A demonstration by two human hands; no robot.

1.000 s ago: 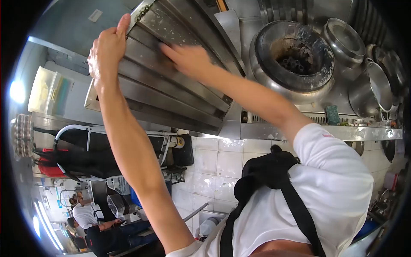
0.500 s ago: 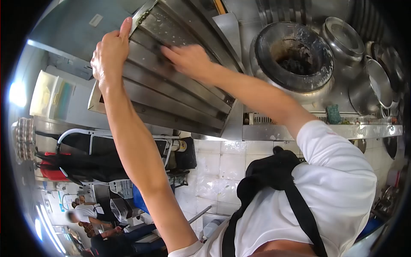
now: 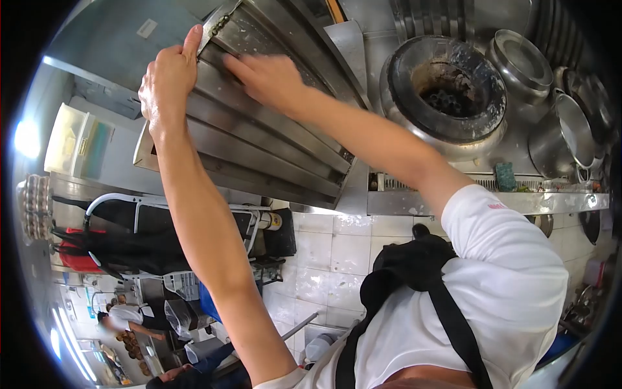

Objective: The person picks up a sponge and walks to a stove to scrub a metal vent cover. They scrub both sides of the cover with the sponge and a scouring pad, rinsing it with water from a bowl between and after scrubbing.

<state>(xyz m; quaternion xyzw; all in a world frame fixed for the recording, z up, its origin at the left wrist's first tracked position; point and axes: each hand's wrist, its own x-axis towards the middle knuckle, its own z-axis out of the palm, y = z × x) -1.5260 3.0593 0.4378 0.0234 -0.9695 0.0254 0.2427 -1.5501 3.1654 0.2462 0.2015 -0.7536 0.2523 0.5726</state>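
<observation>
Could lose the ribbed metal panel (image 3: 259, 139) to a slip, through slackening in the left grip (image 3: 170, 84) under pressure from the right grip (image 3: 269, 81); could also scrape skin on its raised ribs with a hasty stroke. With the left, clamped on the panel's edge; with the right, too blurred to tell whether apart, together or holding anything. Look for the panel just right of the left grip, beneath the right. Count two grips, one panel and, farther right of both, one burner (image 3: 444, 97), one green pad (image 3: 505, 176) and several overlapping pots (image 3: 549, 142), hard to tally.
</observation>
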